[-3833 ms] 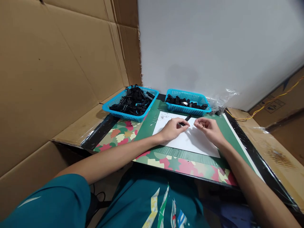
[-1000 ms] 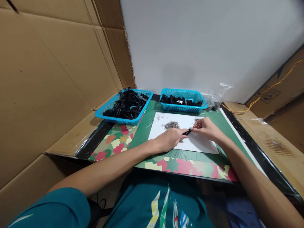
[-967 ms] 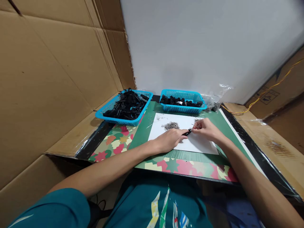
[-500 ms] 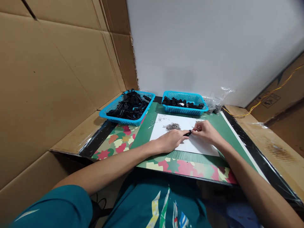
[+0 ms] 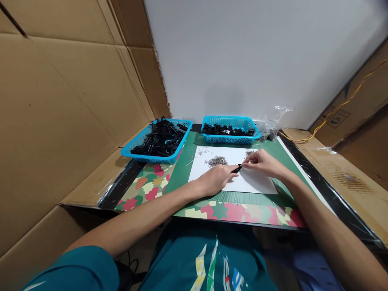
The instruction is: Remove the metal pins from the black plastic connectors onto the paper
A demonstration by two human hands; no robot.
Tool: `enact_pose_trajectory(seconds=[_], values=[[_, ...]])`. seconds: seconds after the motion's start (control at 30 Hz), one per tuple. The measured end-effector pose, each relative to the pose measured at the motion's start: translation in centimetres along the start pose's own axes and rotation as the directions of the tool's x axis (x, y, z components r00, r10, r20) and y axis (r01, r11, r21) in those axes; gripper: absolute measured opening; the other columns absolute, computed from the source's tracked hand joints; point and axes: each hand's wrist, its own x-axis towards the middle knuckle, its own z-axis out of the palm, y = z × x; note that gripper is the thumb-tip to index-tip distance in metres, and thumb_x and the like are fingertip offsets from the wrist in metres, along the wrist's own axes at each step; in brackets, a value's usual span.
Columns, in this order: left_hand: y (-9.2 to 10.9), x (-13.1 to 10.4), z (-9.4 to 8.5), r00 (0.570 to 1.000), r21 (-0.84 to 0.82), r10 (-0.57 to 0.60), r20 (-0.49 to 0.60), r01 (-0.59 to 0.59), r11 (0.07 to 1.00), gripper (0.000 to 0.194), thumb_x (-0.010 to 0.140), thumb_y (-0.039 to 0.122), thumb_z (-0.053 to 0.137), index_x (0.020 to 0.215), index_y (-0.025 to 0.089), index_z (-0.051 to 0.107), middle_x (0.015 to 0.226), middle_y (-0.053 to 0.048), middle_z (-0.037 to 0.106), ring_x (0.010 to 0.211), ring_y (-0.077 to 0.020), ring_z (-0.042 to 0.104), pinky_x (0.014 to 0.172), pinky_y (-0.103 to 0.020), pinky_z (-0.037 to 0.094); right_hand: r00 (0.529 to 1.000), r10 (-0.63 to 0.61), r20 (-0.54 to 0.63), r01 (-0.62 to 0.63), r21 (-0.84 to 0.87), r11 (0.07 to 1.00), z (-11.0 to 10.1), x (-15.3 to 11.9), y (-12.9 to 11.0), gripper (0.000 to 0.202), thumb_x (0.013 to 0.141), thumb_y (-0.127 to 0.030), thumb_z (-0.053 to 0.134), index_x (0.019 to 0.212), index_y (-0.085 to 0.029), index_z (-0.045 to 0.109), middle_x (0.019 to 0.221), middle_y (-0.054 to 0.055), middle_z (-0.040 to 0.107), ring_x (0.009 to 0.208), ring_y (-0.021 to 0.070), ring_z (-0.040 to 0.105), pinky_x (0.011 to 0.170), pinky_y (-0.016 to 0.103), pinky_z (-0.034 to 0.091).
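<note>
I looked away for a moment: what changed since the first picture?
The left hand, still holding a black piece, has drawn back toward the person, uncovering a pile of metal bits. The right hand has closed the gap to the piece; anything it pinches is too small to tell. Both blue baskets and the white paper stayed put.

Worn on the head as the only camera, looks forward and down over the green mat [image 5: 178, 178], towards the pale wall [image 5: 242, 52] at one o'clock, past the cardboard panel [image 5: 75, 93] at ten. Sits close, catching the teal shirt [image 5: 178, 258] at six o'clock.
</note>
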Motion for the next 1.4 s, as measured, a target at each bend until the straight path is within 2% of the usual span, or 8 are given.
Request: enact_pose_trajectory(seconds=[0.1, 0.27, 0.47, 0.77, 1.0, 1.13, 1.3, 1.4], values=[[0.0, 0.0, 0.0, 1.000, -0.012, -0.012, 0.004, 0.012, 1.000, 0.036, 0.109, 0.027, 0.049, 0.139, 0.013, 0.064, 0.114, -0.018, 0.077, 0.103, -0.0288, 0.074, 0.083, -0.035, 0.054, 1.000, -0.004, -0.031, 0.004, -0.014, 1.000, 0.2, 0.0, 0.0, 0.035, 0.084, -0.044, 0.065, 0.071, -0.014, 0.077, 0.057, -0.001, 0.046, 0.057, 0.0123, 0.034, 0.054, 0.030, 0.022], [0.0, 0.0, 0.0, 1.000, -0.032, -0.007, 0.012, 0.007, 0.999, 0.039, 0.110, 0.029, 0.047, 0.144, 0.016, 0.060, 0.115, -0.016, 0.077, 0.100, -0.0266, 0.075, 0.079, -0.032, 0.054, 0.999, -0.009, -0.053, 0.007, -0.046, 0.999, 0.5, 0.2, 0.0, 0.024, 0.081, -0.035, 0.065, 0.074, -0.015, 0.077, 0.053, -0.003, 0.042, 0.053, 0.0118, 0.032, 0.054, 0.031, 0.021], [-0.1, 0.1, 0.1, 1.000, 0.000, 0.001, 0.008, -0.001, 1.000, 0.041, 0.110, 0.029, 0.046, 0.146, 0.014, 0.060, 0.117, -0.018, 0.076, 0.101, -0.0288, 0.075, 0.081, -0.035, 0.053, 0.994, -0.045, -0.096, 0.038, -0.075, 0.996, 0.8, 0.3, 0.1, 0.018, 0.076, -0.028, 0.062, 0.070, -0.016, 0.075, 0.053, -0.004, 0.042, 0.053, 0.0115, 0.032, 0.055, 0.030, 0.022], [0.6, 0.1, -0.7, 0.998, -0.089, -0.066, 0.014, 0.067, 0.994, 0.041, 0.110, 0.033, 0.046, 0.145, 0.017, 0.062, 0.118, -0.014, 0.077, 0.100, -0.0265, 0.075, 0.083, -0.034, 0.053, 0.978, -0.103, -0.180, 0.093, -0.062, 0.994, 1.4, 0.7, 0.7, 0.020, 0.077, -0.029, 0.064, 0.069, -0.016, 0.076, 0.052, -0.005, 0.038, 0.055, 0.0111, 0.034, 0.057, 0.030, 0.024], [0.4, 0.2, -0.5, 0.999, -0.083, -0.054, -0.002, 0.053, 0.995, 0.040, 0.110, 0.032, 0.047, 0.142, 0.015, 0.064, 0.120, -0.015, 0.077, 0.103, -0.0273, 0.074, 0.085, -0.035, 0.054, 0.980, -0.127, -0.156, 0.127, -0.012, 0.992, 1.8, 0.8, 1.0, 0.023, 0.076, -0.027, 0.063, 0.055, -0.018, 0.057, 0.053, -0.005, 0.039, 0.056, 0.0107, 0.033, 0.055, 0.029, 0.024], [0.3, 0.2, -0.4, 0.999, -0.053, -0.038, 0.002, 0.038, 0.998, 0.040, 0.110, 0.031, 0.046, 0.143, 0.016, 0.063, 0.120, -0.016, 0.077, 0.108, -0.0287, 0.074, 0.087, -0.036, 0.055, 0.995, -0.063, -0.079, 0.063, -0.001, 0.998, 1.1, 0.7, 1.0, 0.023, 0.080, -0.032, 0.065, 0.065, -0.016, 0.070, 0.054, -0.003, 0.046, 0.054, 0.0111, 0.035, 0.053, 0.029, 0.024], [0.2, 0.2, -0.3, 1.000, -0.026, -0.025, 0.003, 0.025, 0.999, 0.038, 0.111, 0.032, 0.046, 0.140, 0.016, 0.065, 0.118, -0.015, 0.077, 0.110, -0.0287, 0.074, 0.088, -0.036, 0.055, 0.999, -0.047, 0.016, 0.048, -0.050, 0.998, -0.2, -0.1, 0.9, 0.036, 0.089, -0.045, 0.066, 0.079, -0.014, 0.080, 0.055, -0.004, 0.041, 0.054, 0.0112, 0.032, 0.053, 0.029, 0.021], [-0.1, 0.2, -0.1, 0.999, -0.019, -0.034, -0.005, 0.034, 0.999, 0.040, 0.110, 0.032, 0.047, 0.142, 0.014, 0.064, 0.119, -0.017, 0.077, 0.112, -0.0300, 0.074, 0.089, -0.037, 0.056, 0.996, -0.065, -0.067, 0.062, -0.048, 0.997, -0.5, -0.3, 1.0, 0.048, 0.097, -0.053, 0.059, 0.079, -0.014, 0.080, 0.057, -0.002, 0.043, 0.055, 0.0122, 0.035, 0.054, 0.030, 0.024]])
